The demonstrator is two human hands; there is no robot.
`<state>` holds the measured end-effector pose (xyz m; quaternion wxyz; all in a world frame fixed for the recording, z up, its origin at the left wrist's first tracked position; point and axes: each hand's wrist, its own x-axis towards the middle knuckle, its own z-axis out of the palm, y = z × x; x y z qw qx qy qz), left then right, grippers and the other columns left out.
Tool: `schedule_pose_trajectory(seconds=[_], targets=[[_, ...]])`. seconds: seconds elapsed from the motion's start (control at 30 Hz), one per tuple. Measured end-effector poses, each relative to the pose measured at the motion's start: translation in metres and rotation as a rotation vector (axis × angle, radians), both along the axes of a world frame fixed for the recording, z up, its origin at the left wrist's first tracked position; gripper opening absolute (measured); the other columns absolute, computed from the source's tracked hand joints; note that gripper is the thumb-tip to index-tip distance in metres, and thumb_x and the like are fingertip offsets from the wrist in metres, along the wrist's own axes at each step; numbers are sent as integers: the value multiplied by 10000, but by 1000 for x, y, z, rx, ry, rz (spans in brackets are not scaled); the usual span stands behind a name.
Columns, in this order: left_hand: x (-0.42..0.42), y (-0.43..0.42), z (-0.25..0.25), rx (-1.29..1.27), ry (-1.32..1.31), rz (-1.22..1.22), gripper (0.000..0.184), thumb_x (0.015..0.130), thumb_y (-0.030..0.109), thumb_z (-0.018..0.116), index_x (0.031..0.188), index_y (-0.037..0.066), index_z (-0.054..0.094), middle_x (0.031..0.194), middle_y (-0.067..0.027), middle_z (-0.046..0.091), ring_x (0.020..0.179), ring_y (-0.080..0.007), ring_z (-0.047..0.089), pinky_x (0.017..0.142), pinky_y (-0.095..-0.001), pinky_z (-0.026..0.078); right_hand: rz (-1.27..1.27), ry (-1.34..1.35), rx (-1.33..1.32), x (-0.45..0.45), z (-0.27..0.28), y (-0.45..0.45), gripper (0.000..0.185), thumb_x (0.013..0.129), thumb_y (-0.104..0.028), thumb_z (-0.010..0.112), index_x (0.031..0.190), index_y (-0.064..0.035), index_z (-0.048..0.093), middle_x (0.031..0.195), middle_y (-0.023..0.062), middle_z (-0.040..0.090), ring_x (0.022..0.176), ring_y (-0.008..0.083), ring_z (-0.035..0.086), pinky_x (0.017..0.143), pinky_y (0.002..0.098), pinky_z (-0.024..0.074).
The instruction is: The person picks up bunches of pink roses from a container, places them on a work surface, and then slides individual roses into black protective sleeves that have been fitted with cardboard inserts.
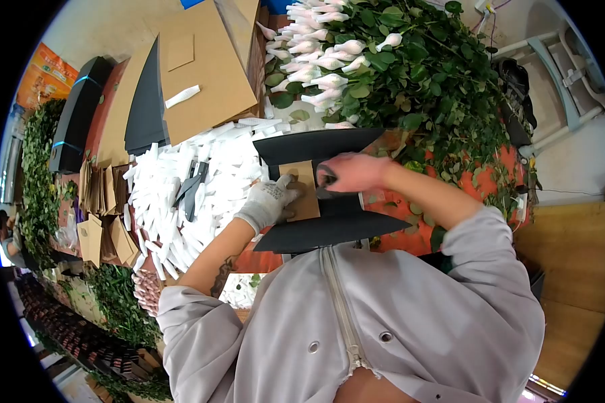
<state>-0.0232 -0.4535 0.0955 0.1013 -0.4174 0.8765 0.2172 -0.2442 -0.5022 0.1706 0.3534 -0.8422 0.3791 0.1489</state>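
Note:
A black sheet [329,232] lies in front of me with its near and far sides folded up like flaps. On its middle rests a brown cardboard piece [304,195]. My left hand [269,201], in a pale knit glove, presses on the left part of this cardboard with fingers apart. My right hand [356,172], in a reddish glove and slightly blurred, is closed over the right part of the black sheet. Something dark shows at its fingers, but I cannot make out what it is. Black-handled scissors [193,190] lie to the left.
White foam sleeves [208,161] form a big pile on the left. Rose stems with white-wrapped heads [326,80] and leaves [423,74] fill the far right. Cardboard sheets [212,60] and a black stack [81,114] stand farther back. A folding chair [554,80] is at right.

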Motion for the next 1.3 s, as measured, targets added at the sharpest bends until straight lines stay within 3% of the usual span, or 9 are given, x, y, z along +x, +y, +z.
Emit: schedule_pose_trajectory(seconds=[0.1, 0.23, 0.43, 0.47, 0.63, 0.77, 0.97, 1.13, 1.3], targets=[[-5, 4, -7, -13, -53, 31, 478, 730, 311, 696, 1176, 232, 543, 1352, -107, 371, 1008, -284, 585, 803, -408, 484, 46, -388, 267, -32, 106, 42, 540, 725, -360, 619, 1204, -125, 537, 975, 69, 619, 1001, 258, 559, 884, 359, 428], [-5, 4, -4, -6, -52, 44, 500, 728, 291, 685, 1202, 245, 533, 1336, -122, 388, 1034, -286, 567, 839, -389, 471, 438, -63, -662, -39, 122, 87, 591, 714, -324, 635, 1228, -70, 495, 1039, 72, 601, 1032, 231, 540, 868, 335, 441], [2, -17, 16, -1, 8, -152, 337, 803, 335, 567, 1120, 228, 611, 1240, -112, 531, 1022, -282, 579, 857, -372, 466, 71, -113, 378, -51, 147, 42, 536, 753, -272, 634, 1220, -43, 503, 1128, 139, 581, 1033, 289, 546, 914, 360, 423], [3, -24, 31, 151, 34, -111, 351, 814, 350, 545, 1119, 192, 613, 1156, -127, 579, 1005, -277, 586, 860, -364, 465, 193, -396, -238, -54, 121, 49, 578, 740, -290, 639, 1231, -27, 484, 1088, 149, 592, 988, 293, 574, 886, 356, 442], [12, -22, 136, 787, 274, 222, 514, 833, 467, 513, 1122, 50, 594, 989, -189, 636, 897, -311, 616, 839, -372, 473, 353, 63, -381, -36, 48, 67, 541, 739, -363, 601, 1145, -17, 510, 935, 127, 602, 892, 269, 597, 743, 372, 472], [-5, 12, 125, 350, 28, -186, 643, 794, 536, 543, 1155, 4, 547, 946, -212, 628, 908, -334, 612, 819, -400, 474, 548, 101, -524, -29, 38, 70, 292, 751, -302, 547, 904, -54, 519, 737, 65, 558, 722, 245, 591, 613, 386, 448], [-39, 54, 89, 113, -192, -13, 198, 804, 241, 531, 887, 75, 599, 844, -103, 633, 755, -248, 645, 657, -376, 487, 540, 60, -316, -21, 36, 41, 323, 705, -332, 638, 932, -123, 540, 748, 51, 549, 772, 236, 582, 630, 375, 434], [-34, 56, 82, -15, -86, 20, 141, 777, 164, 516, 873, 99, 595, 821, -87, 623, 765, -232, 639, 620, -381, 474, 310, -272, 108, -7, -11, 5, 379, 721, -348, 630, 1009, -104, 595, 970, 107, 615, 940, 263, 573, 851, 362, 443], [-32, 64, 65, 63, 11, 187, 134, 798, 160, 480, 864, 85, 570, 839, -103, 611, 768, -256, 630, 623, -394, 475, 483, -84, -505, 4, -109, 8, 592, 744, -481, 610, 1222, -144, 519, 1379, 134, 363, 1268, 366, 331, 1044, 442, 276]])
